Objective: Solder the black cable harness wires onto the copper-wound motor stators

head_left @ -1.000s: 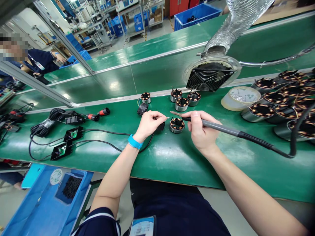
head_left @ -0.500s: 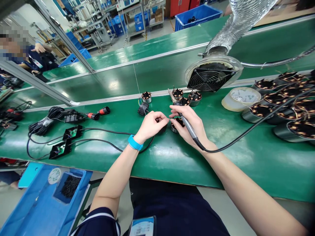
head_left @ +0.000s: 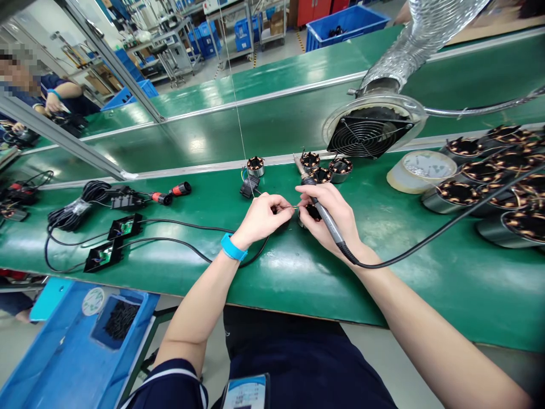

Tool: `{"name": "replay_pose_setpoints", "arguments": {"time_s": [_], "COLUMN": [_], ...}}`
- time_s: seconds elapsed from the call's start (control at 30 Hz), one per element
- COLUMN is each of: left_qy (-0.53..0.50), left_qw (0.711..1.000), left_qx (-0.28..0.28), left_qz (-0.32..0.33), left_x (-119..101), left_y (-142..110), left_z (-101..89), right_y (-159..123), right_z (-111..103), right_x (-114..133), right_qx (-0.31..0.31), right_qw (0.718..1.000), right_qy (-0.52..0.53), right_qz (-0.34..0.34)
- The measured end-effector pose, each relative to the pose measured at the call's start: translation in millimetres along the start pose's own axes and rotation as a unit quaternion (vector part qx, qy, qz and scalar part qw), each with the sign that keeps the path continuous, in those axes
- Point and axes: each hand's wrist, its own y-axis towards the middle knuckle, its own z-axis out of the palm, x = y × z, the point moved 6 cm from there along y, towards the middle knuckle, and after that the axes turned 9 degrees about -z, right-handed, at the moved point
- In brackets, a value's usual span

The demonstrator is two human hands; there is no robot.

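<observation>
My left hand (head_left: 264, 217), with a blue wristband, is closed in a pinch on a thin wire (head_left: 296, 207) that spans the small gap to my right fingers. My right hand (head_left: 336, 213) is wrapped round a soldering iron (head_left: 329, 222), its tip pointing up and away from me. The thumb and a fingertip of that hand meet at the wire's other end. Partly hidden under the right hand is a copper-wound motor stator (head_left: 314, 212). A fine strand (head_left: 238, 113) hangs from above down to my left hand. Beyond it sits a small black part (head_left: 249, 186).
More stators (head_left: 340, 166) stand at the back, with many at right beside a roll of tape (head_left: 421, 170). A fume-extraction hood (head_left: 370, 133) overhangs the green bench (head_left: 298, 284). Coiled cable (head_left: 80, 210) and open black boxes (head_left: 104, 255) lie left. A co-worker sits beyond the frame post.
My hands stay close together, with the wire between the fingertips now showing more plainly. The view has shifted slightly. At far left the co-worker's raised hand has come down.
</observation>
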Motion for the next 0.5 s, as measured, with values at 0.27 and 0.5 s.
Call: {"name": "replay_pose_setpoints", "arguments": {"time_s": [0.27, 0.5], "left_qy": [-0.099, -0.146], "left_qw": [0.992, 0.983], "left_qx": [0.057, 0.078], "left_qz": [-0.047, -0.084], "left_x": [5.7, 8.8], "left_y": [0.5, -0.3], "left_z": [4.3, 7.8], "right_y": [-0.5, -1.0], "right_z": [2.0, 2.5], "right_x": [2.1, 3.6], "right_qx": [0.008, 0.019], "right_qw": [1.000, 1.000], "right_qy": [0.011, 0.008], "right_qz": [-0.011, -0.021]}}
